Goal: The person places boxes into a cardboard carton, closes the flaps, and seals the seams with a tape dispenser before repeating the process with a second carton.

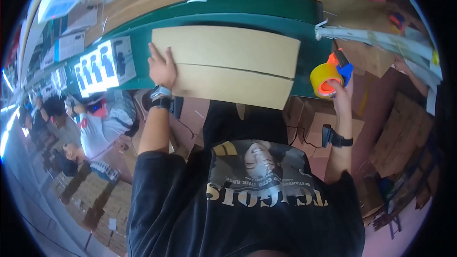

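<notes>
Box (pixel 228 64), a flat brown cardboard carton with its two top flaps folded shut, lies on the green surface (pixel 304 54) right in front of the person, and the step in hand looks like sealing it. The left hand (pixel 162 69) lies flat, fingers spread, on the box's left end, pressing the flaps down; this grip is released, palm on the cardboard rather than around anything. The right hand (pixel 342 90) is off the box's right end, clenched on a tape gun (pixel 331 74) with an orange and blue frame and a yellow roll, held in the air clear of the cardboard. The next move, as I judge it, calls for bringing the tape to the seam where the flaps meet, which runs along the box's length as a thin dark line. The flaps look plain, clean and untaped. Left of the box lies a white printed sheet (pixel 102 69).
</notes>
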`<move>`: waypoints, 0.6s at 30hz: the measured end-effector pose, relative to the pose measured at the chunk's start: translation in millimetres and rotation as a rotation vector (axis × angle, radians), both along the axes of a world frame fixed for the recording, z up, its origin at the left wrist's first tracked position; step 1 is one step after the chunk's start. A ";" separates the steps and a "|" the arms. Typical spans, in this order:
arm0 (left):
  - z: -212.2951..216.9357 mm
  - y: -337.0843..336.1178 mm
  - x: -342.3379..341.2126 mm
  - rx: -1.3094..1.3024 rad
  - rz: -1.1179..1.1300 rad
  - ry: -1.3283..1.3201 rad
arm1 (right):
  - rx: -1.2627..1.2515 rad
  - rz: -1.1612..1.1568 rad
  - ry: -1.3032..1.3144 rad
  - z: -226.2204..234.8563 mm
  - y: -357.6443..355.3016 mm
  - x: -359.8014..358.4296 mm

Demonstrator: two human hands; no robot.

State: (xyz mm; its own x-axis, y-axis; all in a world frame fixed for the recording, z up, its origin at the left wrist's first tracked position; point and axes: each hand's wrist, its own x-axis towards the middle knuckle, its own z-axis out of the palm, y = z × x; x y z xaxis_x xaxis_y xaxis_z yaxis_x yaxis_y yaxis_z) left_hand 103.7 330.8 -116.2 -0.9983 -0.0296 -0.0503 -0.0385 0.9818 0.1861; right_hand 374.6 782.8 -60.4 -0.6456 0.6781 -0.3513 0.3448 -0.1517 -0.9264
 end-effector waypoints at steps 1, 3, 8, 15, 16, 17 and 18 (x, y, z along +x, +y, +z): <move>-3.8 3.5 7.9 0.013 -0.032 0.045 | -0.081 0.091 0.106 31.0 -18.1 -17.4; -3.3 13.3 10.8 0.035 -0.049 0.038 | -0.024 0.293 0.146 49.1 -57.8 -45.6; 2.8 15.2 4.7 0.111 -0.122 0.006 | 0.692 0.673 0.146 12.0 -165.7 -127.8; 18.7 27.8 40.4 0.376 -0.512 0.155 | 0.820 0.758 0.186 -15.8 -187.8 -128.8; 10.3 37.1 52.3 0.839 -0.263 -0.270 | 0.835 0.769 0.198 -12.4 -187.8 -133.8; 3.0 45.9 62.5 1.276 0.014 -0.707 | 0.850 0.779 0.204 -9.1 -188.6 -137.4; 11.6 54.4 65.7 1.287 0.005 -0.709 | 0.860 0.798 0.171 -9.2 -187.9 -134.6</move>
